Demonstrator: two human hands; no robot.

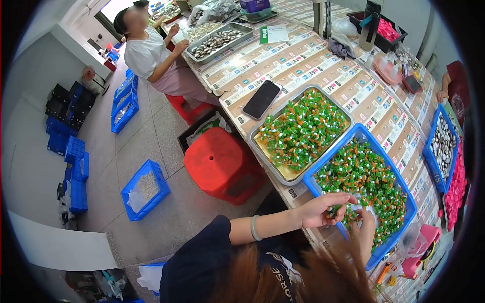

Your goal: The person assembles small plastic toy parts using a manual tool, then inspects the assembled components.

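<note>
My left hand (323, 209) is over the near edge of a blue plastic basket (314, 183), palm turned up and fingers curled round a few small green, white and orange pieces. Close beside it, my right hand (364, 232) has its fingertips pinched together; whatever is between them is too small to make out. Heaped in the basket are many small green, white and orange pieces (366, 174). A metal tray (257, 144) against the basket's far left side carries a mound of similar pieces (305, 126).
A black phone (262, 99) lies beyond the metal tray. Left of the table stand a red stool (214, 161) and a blue crate (130, 204) on the floor. Another person (151, 55) sits at the table's far left. A blue tray of shell-like pieces (438, 177) is at right.
</note>
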